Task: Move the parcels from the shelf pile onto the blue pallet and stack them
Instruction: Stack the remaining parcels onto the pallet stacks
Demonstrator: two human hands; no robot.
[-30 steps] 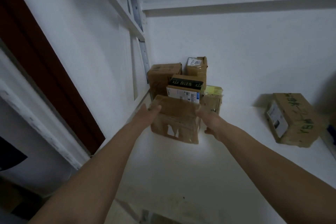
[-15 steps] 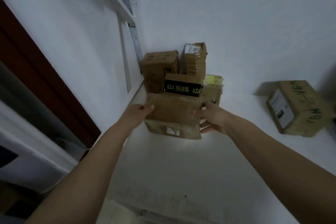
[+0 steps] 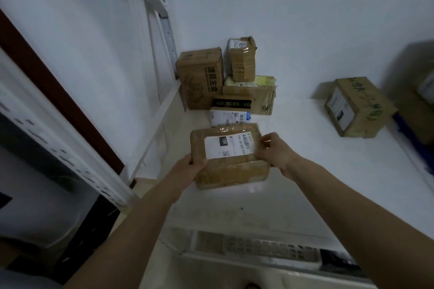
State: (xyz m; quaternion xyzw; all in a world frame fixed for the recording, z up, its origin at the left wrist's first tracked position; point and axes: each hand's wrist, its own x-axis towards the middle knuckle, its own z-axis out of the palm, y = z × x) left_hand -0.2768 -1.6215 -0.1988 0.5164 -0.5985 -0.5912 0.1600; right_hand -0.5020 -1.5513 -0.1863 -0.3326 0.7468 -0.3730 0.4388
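On the white shelf (image 3: 305,171), head view: a flat taped parcel (image 3: 229,156) is held in front of the corner pile.
Held parcel: brown card wrapped in clear tape, its white label (image 3: 229,148) turned upward; it is seen nearer the camera than the pile and apart from it. Whether its underside touches the shelf cannot be told.
Left hand (image 3: 191,166): placed at the parcel's near left corner, with the fingers curled round the edge and the thumb laid on top.
Right hand (image 3: 277,152): placed at the parcel's right edge, with the fingers curled over the top face beside the label, so that the parcel is gripped from both sides.
Shelf pile: a tall printed box (image 3: 200,78) is stood upright in the corner against the wall; a small taped parcel (image 3: 243,58) is set upright on a yellow-topped box (image 3: 252,92); a box with a black band (image 3: 231,110) is placed in front of these, just behind the held parcel.
Lone box (image 3: 357,107): a brown carton with green handwriting is seen tilted on the right of the shelf, well apart from the pile.
Blue object (image 3: 413,138): partly seen at the right edge, too little shown to identify.
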